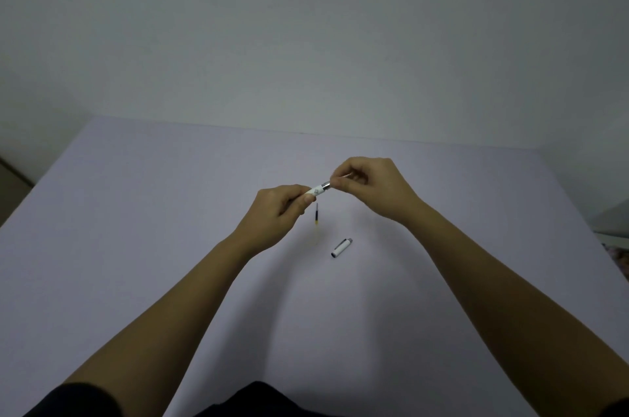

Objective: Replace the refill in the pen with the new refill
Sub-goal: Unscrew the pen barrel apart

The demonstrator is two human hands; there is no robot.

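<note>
Both hands are working above the pale lilac bench (136,246): the left hand (277,209) is clamped around the white plastic pen barrel with a small printed motif and a silver metal collar (318,190), while the right hand (369,187) is pinching something thin at the collar's open end. That looks to be a refill, though the fingertips are covering it and I cannot tell whether it is the old or the new one.

Lying on the bench just below the left hand is a slim refill with a dark tube and a yellowish end (316,214), and nearer the person, apart from it, a white pen cap with a grey clip (341,248) is resting on its side.

Risks from here, as I judge them: the thin refill is likely bending or jamming if it is being pushed off-axis; the loose refill and the round cap could be rolling away if a forearm brushes them; and the two refills could be getting swapped.
</note>
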